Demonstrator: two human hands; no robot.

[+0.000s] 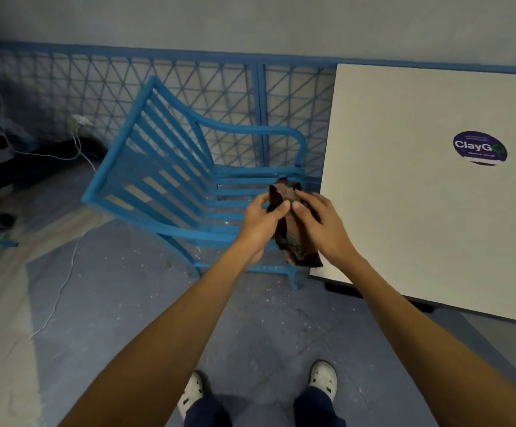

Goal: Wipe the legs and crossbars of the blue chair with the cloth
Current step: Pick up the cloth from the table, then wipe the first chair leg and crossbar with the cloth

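The blue slatted chair [164,180] stands upright on the floor in front of me, its back to the left and its seat toward the white table. Above the seat's front right corner I hold a dark brown patterned cloth [293,238] between both hands. My left hand [262,220] pinches its upper left edge, and my right hand [318,223] grips it from the right. The cloth hangs down in front of the chair's front rail. Part of the front legs shows below my hands.
A white table [419,186] with a purple sticker [479,147] stands close on the chair's right. A blue mesh fence [127,81] runs behind along the wall. A white cable [62,285] trails over the dusty floor at left, beside dark bags. My feet [322,380] are below.
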